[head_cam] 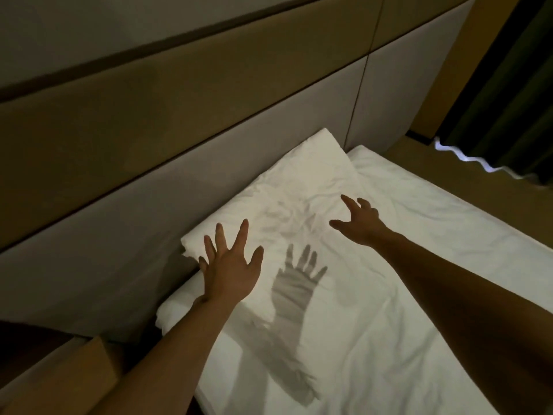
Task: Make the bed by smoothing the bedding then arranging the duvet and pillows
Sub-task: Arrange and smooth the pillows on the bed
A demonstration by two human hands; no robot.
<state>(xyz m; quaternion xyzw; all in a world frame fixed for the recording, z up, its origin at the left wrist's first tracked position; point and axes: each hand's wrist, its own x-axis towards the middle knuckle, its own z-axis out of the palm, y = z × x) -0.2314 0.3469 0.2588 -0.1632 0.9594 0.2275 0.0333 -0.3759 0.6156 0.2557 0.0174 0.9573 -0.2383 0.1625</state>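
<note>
White pillow [287, 190], far corner perhaps hidden

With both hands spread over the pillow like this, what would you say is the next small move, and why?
Probably lower both palms onto the white pillow and sweep outward. The left hand and right hand are open with fingers spread; the left hand's separate shadow suggests it is above the bedding. The pillow's surface shows creases, and it already lies against the padded headboard, so smoothing seems the likely step.
</note>
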